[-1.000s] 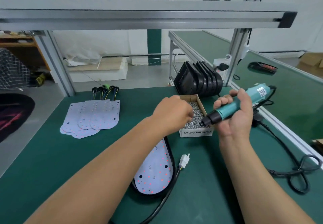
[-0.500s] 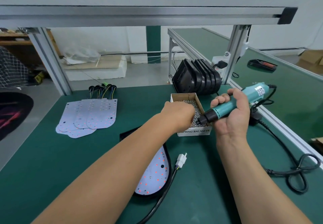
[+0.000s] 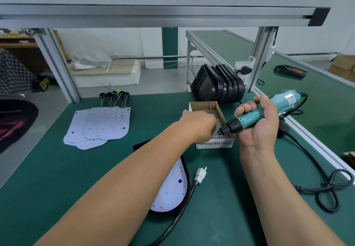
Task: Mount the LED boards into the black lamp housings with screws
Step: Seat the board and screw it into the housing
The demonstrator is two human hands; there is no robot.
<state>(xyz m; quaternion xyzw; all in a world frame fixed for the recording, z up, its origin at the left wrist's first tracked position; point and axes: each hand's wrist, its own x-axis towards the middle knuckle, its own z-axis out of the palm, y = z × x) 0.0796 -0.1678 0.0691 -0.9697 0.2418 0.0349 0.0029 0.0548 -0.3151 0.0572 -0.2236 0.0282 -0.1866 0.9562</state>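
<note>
The electric screwdriver (image 3: 247, 118) is gripped in the curled right hand (image 3: 259, 130), bit aimed left and down at the screw box (image 3: 215, 144), where the left hand (image 3: 199, 124) is dipped (a pinched screw cannot be confirmed); the LED board (image 3: 171, 190), seated in the black housing (image 3: 142, 146), lies nearer the body, its long axis running away from the person.

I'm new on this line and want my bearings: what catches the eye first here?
The teal electric screwdriver gripped in the right hand, its tip over the cardboard box of screws mid-table, where the left hand reaches in. Nearer, an LED board lies in a black housing; loose LED boards fan out at left.
</note>
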